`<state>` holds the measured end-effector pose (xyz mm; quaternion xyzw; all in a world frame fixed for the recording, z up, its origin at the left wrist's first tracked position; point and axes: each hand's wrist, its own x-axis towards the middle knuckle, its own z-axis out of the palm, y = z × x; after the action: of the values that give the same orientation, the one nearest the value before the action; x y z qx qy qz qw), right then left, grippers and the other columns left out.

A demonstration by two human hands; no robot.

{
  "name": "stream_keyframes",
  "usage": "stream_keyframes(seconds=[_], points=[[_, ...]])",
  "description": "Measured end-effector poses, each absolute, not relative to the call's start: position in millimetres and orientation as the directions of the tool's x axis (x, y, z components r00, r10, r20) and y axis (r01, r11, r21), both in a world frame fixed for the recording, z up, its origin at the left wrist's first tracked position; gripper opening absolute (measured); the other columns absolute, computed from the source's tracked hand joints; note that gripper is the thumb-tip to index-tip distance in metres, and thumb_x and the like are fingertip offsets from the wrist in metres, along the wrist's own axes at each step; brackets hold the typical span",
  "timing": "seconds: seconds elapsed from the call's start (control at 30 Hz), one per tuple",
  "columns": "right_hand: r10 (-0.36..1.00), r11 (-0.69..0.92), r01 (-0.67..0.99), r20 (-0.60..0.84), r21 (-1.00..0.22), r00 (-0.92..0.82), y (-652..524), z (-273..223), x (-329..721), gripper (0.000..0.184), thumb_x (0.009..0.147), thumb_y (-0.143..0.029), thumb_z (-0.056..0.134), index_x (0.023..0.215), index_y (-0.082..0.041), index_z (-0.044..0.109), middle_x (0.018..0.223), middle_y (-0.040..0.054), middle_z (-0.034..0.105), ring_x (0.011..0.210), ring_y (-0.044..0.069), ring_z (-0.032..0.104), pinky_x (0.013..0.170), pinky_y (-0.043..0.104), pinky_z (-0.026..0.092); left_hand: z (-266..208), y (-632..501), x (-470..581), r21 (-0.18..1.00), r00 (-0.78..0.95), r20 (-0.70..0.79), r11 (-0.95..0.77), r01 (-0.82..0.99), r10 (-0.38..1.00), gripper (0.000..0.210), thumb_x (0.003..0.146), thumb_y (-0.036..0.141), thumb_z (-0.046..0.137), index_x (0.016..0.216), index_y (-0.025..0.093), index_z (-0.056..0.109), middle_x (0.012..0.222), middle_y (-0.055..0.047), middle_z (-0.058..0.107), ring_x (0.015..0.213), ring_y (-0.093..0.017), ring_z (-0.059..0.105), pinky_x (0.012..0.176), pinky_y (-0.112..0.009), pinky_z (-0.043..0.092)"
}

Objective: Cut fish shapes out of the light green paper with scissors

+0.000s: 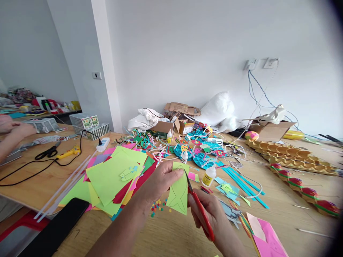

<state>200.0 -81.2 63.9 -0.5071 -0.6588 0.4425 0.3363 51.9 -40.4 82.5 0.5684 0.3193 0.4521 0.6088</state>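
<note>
Pinched in my left hand (167, 176) is a strip of lime-green paper (178, 194) with a fish outline drawn on it. My right hand (210, 210) grips red-handled scissors (200, 212), whose blades meet the paper's upper right edge close to my left thumb. Small coloured paper dots (158, 207) lie on the table beneath the strip. Left of my hands, a stack of coloured paper sheets (107, 175) carries a few cut-out paper fish (129, 173). A glue bottle (209, 175) stands just beyond my right hand.
Blue paper strips (243, 184) and pink paper (268, 235) lie to the right, near a yellow egg carton (284, 155). At the left are a black phone (59, 228), black scissors (46, 152) and a yellow glue gun (68, 151). Another person's hands (18, 130) work at far left.
</note>
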Motion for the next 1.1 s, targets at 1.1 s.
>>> stream_keyframes(seconds=[1.1], points=[[0.966,0.121,0.388,0.018,-0.914,-0.258,-80.1,60.4,199.7,0.036,0.081,-0.046,0.038,0.055,-0.021,0.039,0.042,-0.0066,0.036,0.037,0.009,0.035,0.037,0.02,0.025,86.0,-42.0,50.1,0.983,0.407,0.13,-0.064,-0.172,0.904,0.02,0.076,0.033,0.057,0.071,0.015,0.053,0.059,0.003,0.05,0.048,-0.007,0.044,0.047,-0.018,0.036]])
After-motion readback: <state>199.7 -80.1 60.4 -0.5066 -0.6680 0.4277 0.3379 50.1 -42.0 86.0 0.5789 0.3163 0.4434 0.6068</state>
